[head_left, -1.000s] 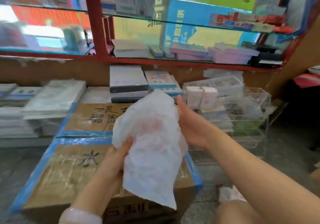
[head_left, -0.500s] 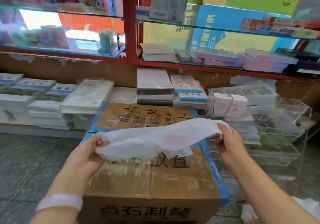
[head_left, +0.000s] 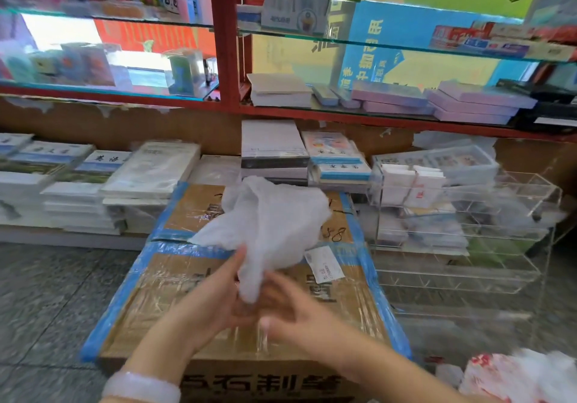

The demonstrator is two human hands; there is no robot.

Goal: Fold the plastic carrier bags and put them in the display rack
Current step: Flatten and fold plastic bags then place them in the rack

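Note:
A white plastic carrier bag (head_left: 268, 227) billows up over a taped cardboard box (head_left: 199, 281). My left hand (head_left: 218, 296) and my right hand (head_left: 287, 306) meet at the bag's lower end and pinch it between thumbs and fingers; both are motion-blurred. The clear acrylic display rack (head_left: 462, 246) stands to the right of the box, with several tiers. More plastic bags (head_left: 518, 377), white with red print, lie at the lower right corner.
Stacks of books and notebooks (head_left: 75, 190) line the low shelf behind the box. A red-framed glass cabinet (head_left: 224, 59) with stationery rises above. Grey tiled floor (head_left: 56, 302) lies to the left.
The bag was stretched wide between my hands half a second ago. Now both hands have come together at its near end, and the bag has bunched and puffed upward.

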